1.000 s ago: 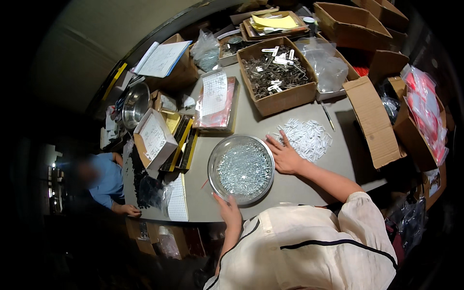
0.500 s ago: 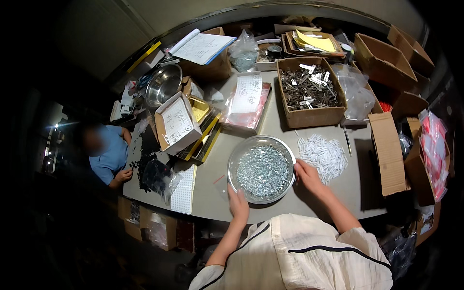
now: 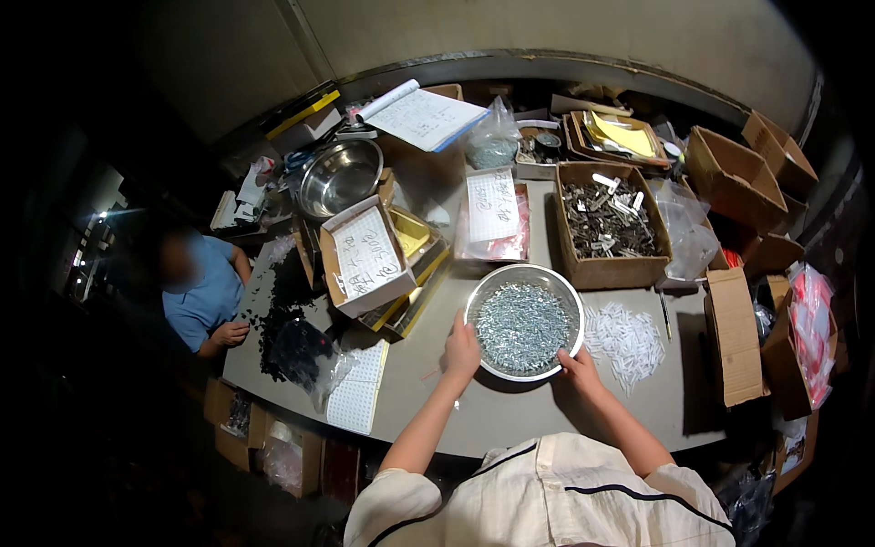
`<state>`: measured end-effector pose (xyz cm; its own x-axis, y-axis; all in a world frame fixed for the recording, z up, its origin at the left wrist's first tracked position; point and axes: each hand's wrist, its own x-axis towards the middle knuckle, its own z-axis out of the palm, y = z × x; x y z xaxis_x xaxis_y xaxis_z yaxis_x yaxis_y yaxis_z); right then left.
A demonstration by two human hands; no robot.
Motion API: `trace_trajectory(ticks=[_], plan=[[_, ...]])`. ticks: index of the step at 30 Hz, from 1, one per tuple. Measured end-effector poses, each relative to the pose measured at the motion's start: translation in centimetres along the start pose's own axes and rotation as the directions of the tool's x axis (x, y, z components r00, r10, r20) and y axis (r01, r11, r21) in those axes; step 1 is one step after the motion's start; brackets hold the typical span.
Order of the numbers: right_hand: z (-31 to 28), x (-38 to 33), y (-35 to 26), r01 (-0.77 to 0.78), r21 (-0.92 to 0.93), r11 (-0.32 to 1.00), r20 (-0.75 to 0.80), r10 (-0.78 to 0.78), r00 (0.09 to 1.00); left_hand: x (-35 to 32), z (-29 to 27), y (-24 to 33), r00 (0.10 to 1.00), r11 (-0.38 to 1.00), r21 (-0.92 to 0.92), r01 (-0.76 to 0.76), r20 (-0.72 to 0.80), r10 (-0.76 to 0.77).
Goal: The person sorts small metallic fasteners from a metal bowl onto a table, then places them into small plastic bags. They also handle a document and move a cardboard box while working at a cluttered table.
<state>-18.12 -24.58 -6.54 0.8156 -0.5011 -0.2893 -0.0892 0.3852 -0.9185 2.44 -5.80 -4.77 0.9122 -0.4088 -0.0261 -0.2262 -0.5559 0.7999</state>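
Observation:
A round bowl (image 3: 526,275) with a pale shiny rim is full of small silvery metal pieces (image 3: 522,328), too fine to make out singly. My left hand (image 3: 462,352) grips its left side, the thumb near the rim. At the lower right of the rim my right hand (image 3: 580,372) holds on too, with the fingers partly hidden beneath. Close to the bowl's right side lies a pile of small white plastic pieces (image 3: 627,342) on the grey table (image 3: 428,392). Behind the bowl stand a cardboard box (image 3: 620,273) of dark and white parts and a tray of red bagged items (image 3: 493,239).
On the left are a steel bowl (image 3: 339,178), a white box (image 3: 369,255), a printed sheet (image 3: 357,387) and scattered black pieces (image 3: 283,310). A person in blue (image 3: 205,292) sits beyond the table's left edge. Cardboard boxes (image 3: 736,337) crowd the right side.
My hands have moved the bowl slightly away from me, toward the box of parts. My left hand is higher on its side, my right hand lower on the rim. The view has shifted.

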Motion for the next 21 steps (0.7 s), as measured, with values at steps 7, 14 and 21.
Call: trace_trajectory(ticks=[7, 14, 21], plan=[[2.2, 2.4, -1.8, 0.008, 0.039, 0.999, -0.087, -0.005, 0.996, 6.3, 0.9, -1.8, 0.926, 0.926, 0.066, -0.371, -0.05, 0.374], [5.7, 2.4, -1.5, 0.047, 0.001, 0.999, -0.03, -0.047, 0.998, 11.7, 0.8, -6.1, 0.925, 0.922, -0.081, -0.378, -0.078, 0.372], [3.6, 0.9, 2.6, 0.281, -0.093, 0.955, -0.076, -0.288, 0.955, 9.6, -0.7, 2.2, 0.875, 0.855, 0.249, -0.455, -0.051, 0.481]])
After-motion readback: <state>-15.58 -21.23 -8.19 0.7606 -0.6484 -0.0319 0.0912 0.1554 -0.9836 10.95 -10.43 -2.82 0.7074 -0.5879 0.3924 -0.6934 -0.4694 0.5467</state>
